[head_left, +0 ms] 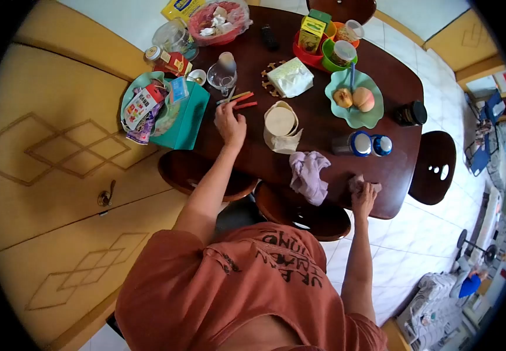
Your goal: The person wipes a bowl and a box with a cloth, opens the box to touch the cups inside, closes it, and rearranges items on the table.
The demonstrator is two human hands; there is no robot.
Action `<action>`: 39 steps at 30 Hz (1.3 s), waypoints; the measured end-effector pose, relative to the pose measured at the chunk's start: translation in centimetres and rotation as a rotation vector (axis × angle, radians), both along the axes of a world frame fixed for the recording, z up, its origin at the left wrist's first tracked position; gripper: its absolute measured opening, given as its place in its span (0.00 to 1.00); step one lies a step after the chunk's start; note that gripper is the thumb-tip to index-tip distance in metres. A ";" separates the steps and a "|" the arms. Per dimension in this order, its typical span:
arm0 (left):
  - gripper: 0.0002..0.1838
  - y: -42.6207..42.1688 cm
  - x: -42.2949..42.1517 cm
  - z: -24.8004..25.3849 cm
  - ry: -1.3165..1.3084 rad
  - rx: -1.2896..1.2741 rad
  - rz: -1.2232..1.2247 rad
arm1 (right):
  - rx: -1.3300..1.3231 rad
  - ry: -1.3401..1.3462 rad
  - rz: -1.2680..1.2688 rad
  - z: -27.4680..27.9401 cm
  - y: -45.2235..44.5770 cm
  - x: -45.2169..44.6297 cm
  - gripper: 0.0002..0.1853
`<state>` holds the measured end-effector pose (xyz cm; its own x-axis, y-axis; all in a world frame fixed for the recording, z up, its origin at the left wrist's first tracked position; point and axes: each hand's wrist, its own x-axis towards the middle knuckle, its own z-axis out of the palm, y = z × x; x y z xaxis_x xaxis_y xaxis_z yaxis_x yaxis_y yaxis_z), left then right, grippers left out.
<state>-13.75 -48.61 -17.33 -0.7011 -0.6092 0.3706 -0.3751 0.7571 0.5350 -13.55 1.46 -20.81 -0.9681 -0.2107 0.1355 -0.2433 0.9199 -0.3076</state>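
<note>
My left hand [230,124] is at the left part of the dark table, its fingertips at some thin red and yellow sticks [245,100]; whether it grips one is too small to tell. My right hand [365,199] is closed on a crumpled brownish cloth [356,183] near the table's front right corner. Between my hands lies a crumpled lilac cloth [309,177] at the front edge. Behind it stands a roll in a beige wrapper [282,144]. Two blue-lidded jars [359,143] are behind my right hand.
A teal box [184,126] holding packets stands left, near a glass mug [222,76]. Further back are a tissue pack [291,78], a green dish of fruit [352,121], a dark jar [410,113] and a red bowl [220,37]. Chairs [431,169] surround the table.
</note>
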 end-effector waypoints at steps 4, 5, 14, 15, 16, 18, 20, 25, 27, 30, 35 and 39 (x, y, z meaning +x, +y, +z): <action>0.27 -4.3 0.9 -2.0 -0.282 0.005 0.035 | -0.025 -0.178 -0.201 3.0 -2.2 0.4 0.23; 0.27 -4.8 0.9 -2.5 -0.283 0.015 0.036 | -0.016 -0.178 -0.200 3.6 -2.6 0.7 0.23; 0.31 -7.6 0.7 -3.8 -0.417 -0.100 -0.147 | -0.481 -0.156 -0.218 12.5 -7.7 3.9 0.20; 0.28 -7.9 1.0 -4.0 -0.394 -0.139 -0.204 | -0.623 -0.220 -0.226 13.4 -8.6 4.3 0.20; 0.26 -8.2 1.3 -3.9 -0.372 -0.178 -0.260 | -0.622 -0.218 -0.223 14.3 -10.0 4.5 0.20; 0.23 -8.6 2.1 -3.3 -0.335 -0.112 -0.222 | -0.810 -0.319 -0.290 15.6 -12.6 4.9 0.20; 0.20 -8.5 3.2 -2.4 -0.297 -0.047 -0.186 | -0.910 -0.386 -0.175 15.0 -14.3 5.1 0.21; 0.12 -5.6 8.7 1.2 -0.239 1.173 -0.148 | -0.729 -0.339 0.301 14.5 -24.5 4.4 0.35; 0.11 -2.9 11.1 3.4 -0.093 1.422 -0.235 | -0.516 -0.286 0.459 17.0 -29.2 4.4 0.38; 0.12 -0.1 13.0 9.6 -0.002 1.723 -0.236 | -0.399 -0.261 0.662 17.5 -33.4 4.4 0.38; 0.12 -3.7 15.8 10.9 -0.136 1.587 -0.391 | -0.399 -0.226 0.369 11.3 -33.8 2.1 0.28; 0.11 -4.9 17.3 10.5 -0.001 1.750 -0.329 | -1.156 -1.055 -0.188 8.4 -33.1 1.1 0.24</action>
